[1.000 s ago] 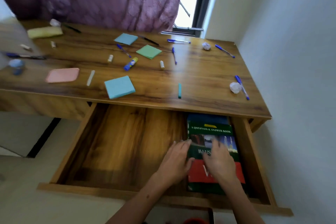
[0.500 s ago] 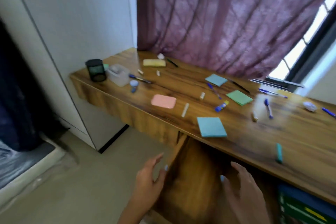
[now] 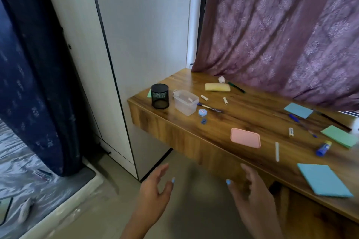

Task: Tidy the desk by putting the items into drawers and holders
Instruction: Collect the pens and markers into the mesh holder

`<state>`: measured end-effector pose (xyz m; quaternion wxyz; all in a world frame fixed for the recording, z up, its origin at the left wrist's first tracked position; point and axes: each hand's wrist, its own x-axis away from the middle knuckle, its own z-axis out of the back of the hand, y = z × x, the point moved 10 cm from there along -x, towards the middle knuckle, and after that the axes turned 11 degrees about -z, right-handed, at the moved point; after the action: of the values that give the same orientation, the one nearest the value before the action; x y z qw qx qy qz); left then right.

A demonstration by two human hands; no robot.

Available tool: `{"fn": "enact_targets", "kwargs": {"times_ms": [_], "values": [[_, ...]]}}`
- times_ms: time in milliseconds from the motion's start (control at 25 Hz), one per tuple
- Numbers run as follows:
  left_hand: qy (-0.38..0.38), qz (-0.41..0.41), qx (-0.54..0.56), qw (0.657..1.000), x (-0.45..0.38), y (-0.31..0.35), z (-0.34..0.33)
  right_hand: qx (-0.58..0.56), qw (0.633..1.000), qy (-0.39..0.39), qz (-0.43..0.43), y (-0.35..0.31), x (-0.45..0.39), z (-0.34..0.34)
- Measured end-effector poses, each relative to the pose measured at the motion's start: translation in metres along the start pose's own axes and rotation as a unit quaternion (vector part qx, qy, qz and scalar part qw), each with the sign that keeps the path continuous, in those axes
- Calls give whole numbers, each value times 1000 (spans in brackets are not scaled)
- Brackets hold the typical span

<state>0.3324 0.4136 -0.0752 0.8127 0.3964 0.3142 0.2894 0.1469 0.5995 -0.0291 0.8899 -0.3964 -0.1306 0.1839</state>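
The wooden desk carries scattered stationery. A black mesh holder and a clear plastic box stand at its left end. A pink pad, a blue pad, a yellow pad, a green pad, a glue stick, a white stick and several pens lie further right. My left hand and my right hand hover empty, fingers spread, below the desk's front edge.
A white wardrobe stands left of the desk, a dark blue curtain beyond it. A purple curtain hangs behind the desk. The open drawer's side shows at the lower right.
My view has swung left, away from the open drawer with the book. Both hands left the book and now hang empty in front of the desk.
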Motion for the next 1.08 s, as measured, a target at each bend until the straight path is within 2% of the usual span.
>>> {"fn": "enact_targets", "kwargs": {"times_ms": [280,520,720,840,920,1080], "values": [[-51,-77,-60,994,-97,0,25,-11,998,-19,64,-83,-32,-60],[-27,-118,-188,975,-240,-1,54,-4,994,-50,102,-154,-96,-127],[-95,-106,-394,908,-351,-29,43,13,985,-70,156,-205,-154,-178],[-147,-65,-448,879,-388,-65,33,11,982,-83,169,-220,-176,-200],[-171,-52,-427,886,-402,-83,27,20,982,-94,163,-226,-185,-212],[-187,-46,-334,923,-410,-91,29,24,981,-113,156,-240,-190,-223]]}}
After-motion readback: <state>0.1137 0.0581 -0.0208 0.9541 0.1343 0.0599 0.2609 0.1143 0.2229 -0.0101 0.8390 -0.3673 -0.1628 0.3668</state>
